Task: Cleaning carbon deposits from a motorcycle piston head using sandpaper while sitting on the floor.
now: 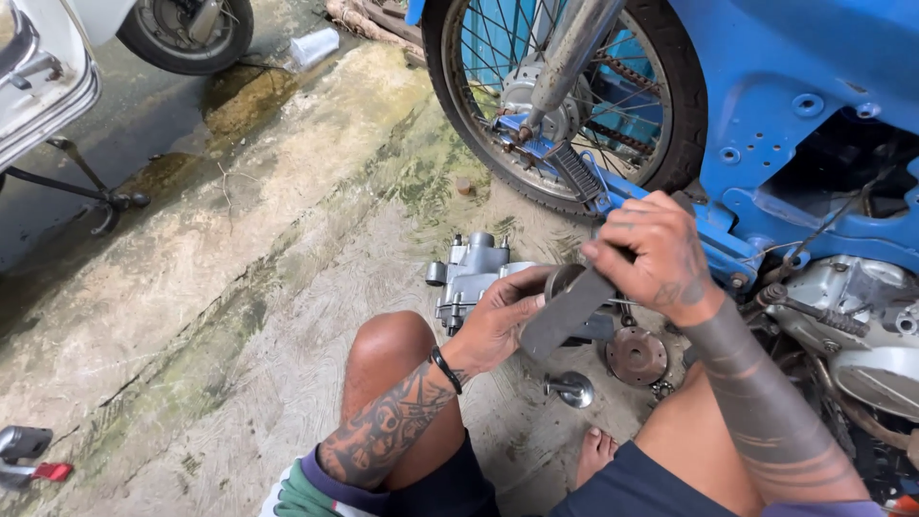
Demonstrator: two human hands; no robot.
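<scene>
My left hand [502,321] grips a small round metal engine part [561,280], held just above my left knee. My right hand [652,254] is closed on a flat grey metal tool [565,314], a file-like bar, which lies slanted across that round part. Behind my left hand a silver engine casing [471,273] sits on the concrete. Both forearms are tattooed, and a dark band circles my left wrist.
A blue motorcycle [795,105] stands to the right, its spoked rear wheel [565,96] and footpeg [577,172] just beyond my hands. A rusty round clutch part [637,356] and a shiny metal piece [571,389] lie between my legs. A white vehicle [43,81] is at far left.
</scene>
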